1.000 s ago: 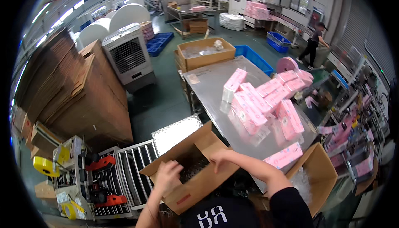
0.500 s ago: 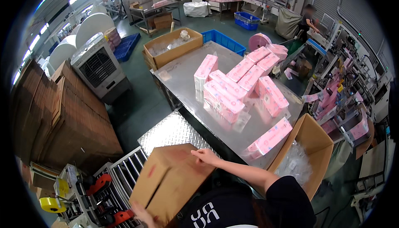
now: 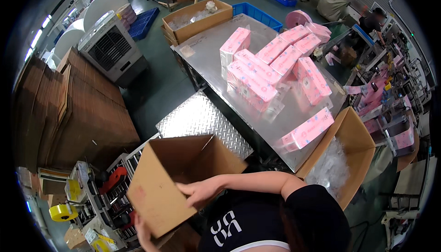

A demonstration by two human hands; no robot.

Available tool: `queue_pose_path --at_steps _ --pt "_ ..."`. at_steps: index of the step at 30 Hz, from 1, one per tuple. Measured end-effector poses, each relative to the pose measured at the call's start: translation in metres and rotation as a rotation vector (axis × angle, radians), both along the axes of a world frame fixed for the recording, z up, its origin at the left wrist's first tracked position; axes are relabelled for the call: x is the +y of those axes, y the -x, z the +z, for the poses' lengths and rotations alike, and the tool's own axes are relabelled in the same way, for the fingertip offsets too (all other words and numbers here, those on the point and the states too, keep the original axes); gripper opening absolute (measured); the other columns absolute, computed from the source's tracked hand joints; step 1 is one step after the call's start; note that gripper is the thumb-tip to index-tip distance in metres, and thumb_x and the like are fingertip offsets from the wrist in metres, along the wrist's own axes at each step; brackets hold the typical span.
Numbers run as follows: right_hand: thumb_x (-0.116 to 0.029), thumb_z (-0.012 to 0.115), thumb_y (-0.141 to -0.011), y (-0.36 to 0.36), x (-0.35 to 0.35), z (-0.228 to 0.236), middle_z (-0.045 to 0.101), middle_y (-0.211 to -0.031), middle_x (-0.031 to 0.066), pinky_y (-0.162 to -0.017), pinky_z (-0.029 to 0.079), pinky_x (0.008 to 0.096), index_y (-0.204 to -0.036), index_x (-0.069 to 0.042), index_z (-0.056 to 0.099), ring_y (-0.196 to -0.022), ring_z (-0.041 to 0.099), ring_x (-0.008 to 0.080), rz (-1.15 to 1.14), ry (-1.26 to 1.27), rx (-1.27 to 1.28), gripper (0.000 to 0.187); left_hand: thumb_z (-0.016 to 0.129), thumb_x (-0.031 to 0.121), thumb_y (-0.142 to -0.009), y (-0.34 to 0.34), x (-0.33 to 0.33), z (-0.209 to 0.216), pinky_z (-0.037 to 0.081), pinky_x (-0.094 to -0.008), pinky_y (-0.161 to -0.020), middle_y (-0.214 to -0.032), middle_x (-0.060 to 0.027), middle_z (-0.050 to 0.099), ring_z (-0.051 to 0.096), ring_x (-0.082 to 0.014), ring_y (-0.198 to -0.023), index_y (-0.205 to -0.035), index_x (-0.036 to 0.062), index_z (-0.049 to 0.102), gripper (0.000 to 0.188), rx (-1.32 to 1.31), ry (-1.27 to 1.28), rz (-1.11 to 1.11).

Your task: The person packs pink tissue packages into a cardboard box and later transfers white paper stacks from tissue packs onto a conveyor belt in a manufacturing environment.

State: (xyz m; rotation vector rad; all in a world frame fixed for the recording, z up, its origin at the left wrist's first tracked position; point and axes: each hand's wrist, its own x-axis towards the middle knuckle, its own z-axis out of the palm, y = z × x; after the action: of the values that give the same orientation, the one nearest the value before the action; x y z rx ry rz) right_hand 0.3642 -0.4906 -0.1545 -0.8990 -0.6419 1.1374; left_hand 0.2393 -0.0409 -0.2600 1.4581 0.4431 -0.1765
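Note:
An empty-looking cardboard box [image 3: 158, 190] is tilted in front of me, its open top facing up and away, over the end of a roller conveyor. My right hand [image 3: 200, 192] grips its near rim, the forearm crossing in from the right. Low on the left, my left hand [image 3: 143, 234] holds the bottom corner; part of it is cut off by the picture's edge. Pink tissue packs [image 3: 251, 85] in clear wrap lie in a loose group on the metal table [image 3: 202, 59] beyond. One separate pack [image 3: 307, 129] lies near the table's close corner.
A diamond-plate metal platform [image 3: 204, 123] adjoins the box. At right stands an open carton [image 3: 363, 146] of clear plastic bags; another carton [image 3: 197, 27] is at the table's far left. Flattened cardboard [image 3: 87, 109] is stacked left, near a tape sealer with yellow tape [image 3: 63, 212]. A co-worker [image 3: 372, 22] stands far right.
The box has been turned so that its open top now shows instead of its closed flaps. My right hand has moved from the far edge to the near rim.

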Motion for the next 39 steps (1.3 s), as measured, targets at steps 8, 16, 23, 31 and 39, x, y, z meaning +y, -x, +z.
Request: queue_pose_path --at_steps 8,16,23,31,39 --pt "-0.036 0.067 -0.081 0.002 -0.013 -0.123 0.047 -0.136 0.0177 -0.102 0.028 0.0674 -0.134 -0.004 0.046 -0.132 0.042 0.0332 -0.430 1.059 -1.317 0.065 0.063 0.030 -0.093 -0.095 -0.258 -0.081 0.037 -0.0419 -0.105 -0.149 -0.0190 0.038 0.040 -0.0330 -0.135 -0.153 0.0146 0.015 0.079 -0.213 -0.580 -0.239" --pt "-0.019 0.056 -0.085 -0.039 -0.153 -0.100 0.048 -0.141 0.0102 -0.111 0.011 0.0679 -0.123 -0.008 0.059 -0.142 0.028 0.0277 -0.383 0.981 -1.543 0.040 0.050 -0.005 -0.089 -0.049 -0.093 -0.073 0.038 -0.0355 -0.106 -0.140 -0.0247 0.047 0.049 -0.0328 -0.127 -0.144 -0.0021 0.033 0.058 -0.299 -0.909 -0.064" --pt "-0.056 0.057 -0.084 -0.039 -0.204 -0.268 0.003 -0.162 0.0075 -0.117 0.011 0.0545 -0.153 -0.008 0.009 -0.149 0.005 0.0256 -0.362 1.485 -0.798 0.097 0.061 0.010 -0.084 -0.054 -0.055 -0.106 0.051 -0.0293 -0.071 -0.104 -0.0057 0.062 0.061 -0.0165 -0.092 -0.126 0.0081 0.053 0.043 0.377 -0.180 -0.068" --pt "-0.034 0.053 -0.096 0.017 -0.280 -0.092 0.063 -0.119 0.0223 -0.102 0.045 0.0366 -0.127 0.006 0.055 -0.116 0.060 0.0300 -0.882 0.015 0.100 0.051 0.061 0.024 -0.091 -0.120 -0.202 -0.114 0.055 -0.0326 -0.061 -0.107 -0.0079 0.063 0.065 -0.0193 -0.089 -0.125 0.0101 0.055 0.037 0.420 -0.230 -0.232" --pt "-0.032 0.072 -0.079 0.264 -0.458 -0.210 0.068 -0.100 0.0150 -0.086 0.051 0.0400 -0.120 -0.003 0.055 -0.092 0.065 0.0304 -2.155 2.021 0.490 0.053 0.058 0.026 -0.093 -0.107 -0.222 -0.137 0.056 -0.0365 -0.068 -0.113 -0.0098 0.062 0.064 -0.0231 -0.096 -0.130 0.0068 0.050 0.042 0.353 -0.217 -0.263"
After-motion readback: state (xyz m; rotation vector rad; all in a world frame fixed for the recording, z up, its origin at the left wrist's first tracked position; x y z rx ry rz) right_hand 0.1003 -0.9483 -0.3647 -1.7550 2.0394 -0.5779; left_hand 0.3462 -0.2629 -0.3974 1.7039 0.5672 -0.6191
